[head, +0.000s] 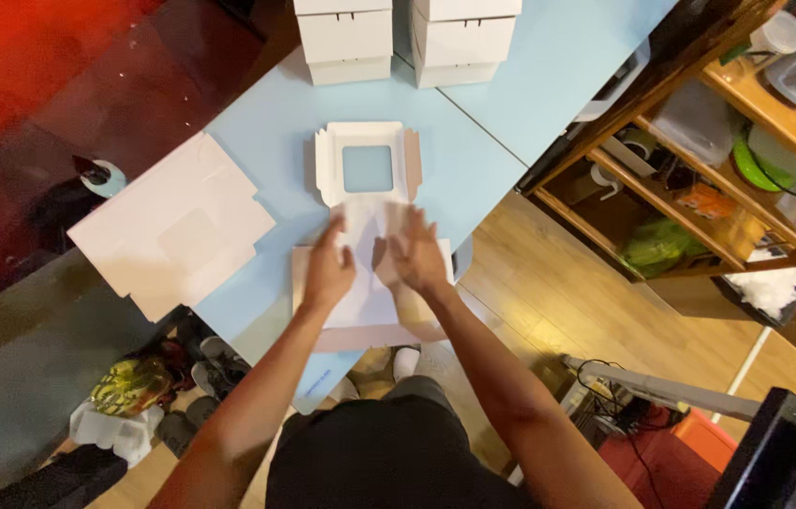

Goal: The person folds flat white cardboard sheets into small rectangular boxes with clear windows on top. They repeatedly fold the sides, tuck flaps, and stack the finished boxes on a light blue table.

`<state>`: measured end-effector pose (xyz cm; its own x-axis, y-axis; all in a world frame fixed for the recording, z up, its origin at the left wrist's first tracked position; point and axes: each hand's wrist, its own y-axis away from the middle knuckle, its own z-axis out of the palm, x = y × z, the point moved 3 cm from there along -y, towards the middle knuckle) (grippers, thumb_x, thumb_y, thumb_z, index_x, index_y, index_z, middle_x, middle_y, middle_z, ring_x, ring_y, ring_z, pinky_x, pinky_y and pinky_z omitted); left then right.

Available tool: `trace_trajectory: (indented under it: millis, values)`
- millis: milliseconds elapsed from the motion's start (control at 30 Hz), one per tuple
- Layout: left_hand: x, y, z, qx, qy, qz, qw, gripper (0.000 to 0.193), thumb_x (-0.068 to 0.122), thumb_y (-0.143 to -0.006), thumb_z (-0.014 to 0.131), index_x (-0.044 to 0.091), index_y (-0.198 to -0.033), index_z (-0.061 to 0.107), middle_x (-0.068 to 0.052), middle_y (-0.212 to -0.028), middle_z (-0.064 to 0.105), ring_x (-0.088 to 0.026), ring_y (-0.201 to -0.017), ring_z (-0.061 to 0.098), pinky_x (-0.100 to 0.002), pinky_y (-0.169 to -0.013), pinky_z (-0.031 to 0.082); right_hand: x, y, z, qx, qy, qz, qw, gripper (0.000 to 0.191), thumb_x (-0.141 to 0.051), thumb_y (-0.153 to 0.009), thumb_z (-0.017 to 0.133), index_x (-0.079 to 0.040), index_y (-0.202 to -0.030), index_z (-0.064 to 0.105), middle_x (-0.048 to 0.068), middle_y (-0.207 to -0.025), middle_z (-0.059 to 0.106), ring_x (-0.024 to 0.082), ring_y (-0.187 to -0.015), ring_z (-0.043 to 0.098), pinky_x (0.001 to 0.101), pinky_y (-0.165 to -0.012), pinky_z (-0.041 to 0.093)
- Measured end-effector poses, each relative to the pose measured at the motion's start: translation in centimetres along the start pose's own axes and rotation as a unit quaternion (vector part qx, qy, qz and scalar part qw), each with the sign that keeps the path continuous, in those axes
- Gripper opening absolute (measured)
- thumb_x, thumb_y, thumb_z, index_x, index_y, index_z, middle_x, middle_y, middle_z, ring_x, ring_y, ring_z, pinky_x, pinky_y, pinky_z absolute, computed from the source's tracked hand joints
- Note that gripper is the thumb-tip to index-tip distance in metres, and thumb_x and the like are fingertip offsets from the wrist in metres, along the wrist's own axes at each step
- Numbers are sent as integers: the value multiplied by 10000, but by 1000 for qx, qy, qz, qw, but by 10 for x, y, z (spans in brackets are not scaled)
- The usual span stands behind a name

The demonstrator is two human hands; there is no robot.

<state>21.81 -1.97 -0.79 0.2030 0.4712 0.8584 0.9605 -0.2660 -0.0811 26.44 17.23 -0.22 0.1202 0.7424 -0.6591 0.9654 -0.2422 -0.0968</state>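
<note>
Folded white boxes (403, 38) stand at the table's (266, 132) far edge, a flat stack (172, 226) left. Left hand (329, 269) and right hand (417, 254), fingers spread, press the flat box blank (365, 188).

Warm indoor light, fairly even over my table (266, 132). Red glare on the glossy floor (31, 57) upper left, with small bright reflections. Soft shadows under my hands on the card (370, 311). Fingers slightly motion-blurred. White boxes (407, 38) near blown out. Wide-angle bend at the edges; shelf (699, 188) leans.
</note>
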Motion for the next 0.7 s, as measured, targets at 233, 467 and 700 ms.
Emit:
trace_trajectory:
  millis: [233,467,700]
  values:
    - [3,95,-71,42,-177,-212,960,782,239,-693,920,-87,-1277,516,-261,-1186,569,-416,-1151,541,-489,-997,431,49,86,-52,-12,30,277,960,731,-439,-789,917,21,-1248,582,234,-1192,678,338,-1047,665,436,-897,526]
    - [8,94,-63,-14,1,-339,941,562,214,-637,860,-31,-1116,696,-162,-1059,732,-331,-1028,744,-423,-919,583,25,96,-54,-63,-105,293,948,364,-232,-653,933,52,-797,759,146,-692,762,255,-614,751,377,-549,582]
    - [19,90,-53,-1,-128,-180,975,484,7,-809,664,-14,-1292,646,-287,-1213,687,-410,-1145,670,-457,-1010,530,0,94,-39,-41,171,90,980,309,-189,-770,795,-64,-1048,748,272,-795,736,406,-670,698,498,-609,572]
